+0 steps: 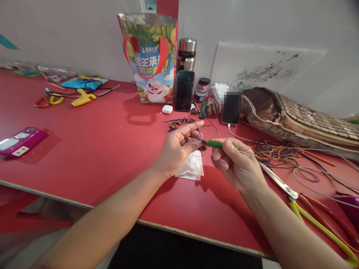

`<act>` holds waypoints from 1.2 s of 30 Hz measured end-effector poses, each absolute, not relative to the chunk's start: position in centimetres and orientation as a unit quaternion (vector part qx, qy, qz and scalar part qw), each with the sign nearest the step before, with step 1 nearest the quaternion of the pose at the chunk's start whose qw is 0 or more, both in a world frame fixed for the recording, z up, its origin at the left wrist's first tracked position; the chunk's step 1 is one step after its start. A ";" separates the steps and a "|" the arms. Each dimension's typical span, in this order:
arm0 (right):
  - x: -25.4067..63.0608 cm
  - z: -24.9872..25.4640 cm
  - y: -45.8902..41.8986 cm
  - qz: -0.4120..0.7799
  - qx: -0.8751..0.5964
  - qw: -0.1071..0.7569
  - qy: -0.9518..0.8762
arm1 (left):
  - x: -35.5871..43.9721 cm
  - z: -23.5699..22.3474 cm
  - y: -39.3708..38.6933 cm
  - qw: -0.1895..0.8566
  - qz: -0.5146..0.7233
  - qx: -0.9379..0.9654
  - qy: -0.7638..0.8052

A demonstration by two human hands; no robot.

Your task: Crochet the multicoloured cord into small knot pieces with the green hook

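My left hand (pixel 181 147) is closed, pinching a multicoloured cord piece (pixel 203 147) in dark blue, orange and red. A dark strand runs up over its fingers. In my right hand (pixel 238 160) is a slim green-handled tool (pixel 215 144), which looks like a crochet hook. Its green end meets the cord piece by my left fingertips, while a thin shaft sticks out to the right past my fingers. A knotted multicoloured chain (pixel 182 121) lies on the table behind my left hand. Below the hands is a small white translucent packet (pixel 192 168).
Large scissors (pixel 293 194) lie at right, near loose multicoloured cords (pixel 275 151) and a beaded bag (pixel 314 112). Behind stand a shopping bag (pixel 153 59), a phone (pixel 184 89), a flask (pixel 187 46) and a jar (pixel 202 89). Leftward are a yellow glue gun (pixel 83 98) and a magenta power strip (pixel 24 142).
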State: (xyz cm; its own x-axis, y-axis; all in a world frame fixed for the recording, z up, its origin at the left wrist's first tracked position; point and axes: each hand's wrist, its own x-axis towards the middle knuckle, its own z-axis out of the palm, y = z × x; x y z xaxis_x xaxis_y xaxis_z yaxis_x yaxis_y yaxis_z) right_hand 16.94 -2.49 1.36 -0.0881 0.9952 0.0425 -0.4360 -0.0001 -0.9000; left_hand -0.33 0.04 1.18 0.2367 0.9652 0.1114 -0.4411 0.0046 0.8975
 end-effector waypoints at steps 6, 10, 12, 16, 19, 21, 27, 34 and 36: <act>17.3 1.3 -2.4 0.587 -0.360 0.593 -0.417 | 0.0 1.3 -0.2 0.632 0.542 0.459 0.311; 17.0 1.1 -2.4 0.582 -0.358 0.612 -0.399 | 0.1 1.4 -0.3 0.643 0.542 0.439 0.316; 16.8 1.1 -2.6 0.599 -0.348 0.591 -0.412 | 0.0 1.5 -0.2 0.646 0.544 0.439 0.307; 17.0 1.2 -2.4 0.610 -0.347 0.587 -0.404 | -0.1 1.2 0.0 0.648 0.543 0.434 0.310; 17.1 1.0 -1.9 0.604 -0.348 0.606 -0.383 | -0.1 1.0 0.1 0.670 0.543 0.410 0.297; 17.1 0.8 -1.7 0.605 -0.345 0.608 -0.381 | -0.1 0.9 0.2 0.684 0.540 0.401 0.284; 17.1 0.5 -1.8 0.605 -0.348 0.600 -0.391 | 0.0 0.9 0.1 0.719 0.523 0.366 0.274; 17.1 0.5 -1.9 0.614 -0.361 0.583 -0.389 | -0.2 0.8 0.2 0.717 0.519 0.362 0.292; 16.9 0.7 -2.2 0.620 -0.363 0.583 -0.380 | -0.2 1.1 0.3 0.696 0.527 0.378 0.309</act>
State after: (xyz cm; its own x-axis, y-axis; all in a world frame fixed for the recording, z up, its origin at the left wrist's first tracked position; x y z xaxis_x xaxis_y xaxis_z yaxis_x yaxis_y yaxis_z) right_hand 16.88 -2.19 0.66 -0.0570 0.9983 -0.0079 -0.4463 -0.0325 -0.8943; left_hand -0.23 0.27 1.08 0.2536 0.9668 -0.0324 -0.4996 0.1596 0.8514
